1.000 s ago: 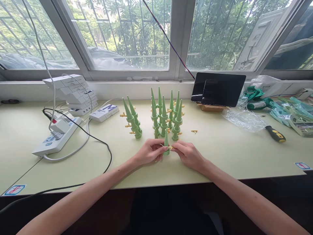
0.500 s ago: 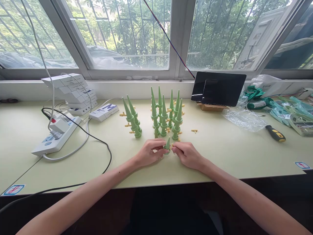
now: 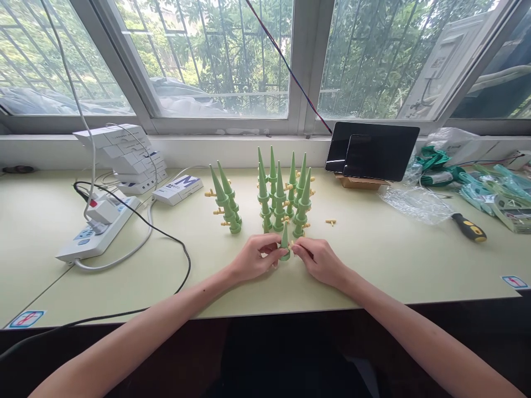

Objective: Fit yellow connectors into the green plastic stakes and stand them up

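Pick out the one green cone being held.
The frontmost green cone, in the left hand; the other cones stand behind it in stacks.

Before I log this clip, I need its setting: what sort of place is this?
Likely an indoor workbench by a window: a screwdriver, a power strip and upright green cones are on it.

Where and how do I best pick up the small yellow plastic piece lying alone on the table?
The small yellow plastic piece is probably best pinched across its slim bar from above, by the right hand coming from the near right. It lies flat, bar running roughly left to right, while green cone-topped towers stand to its left.
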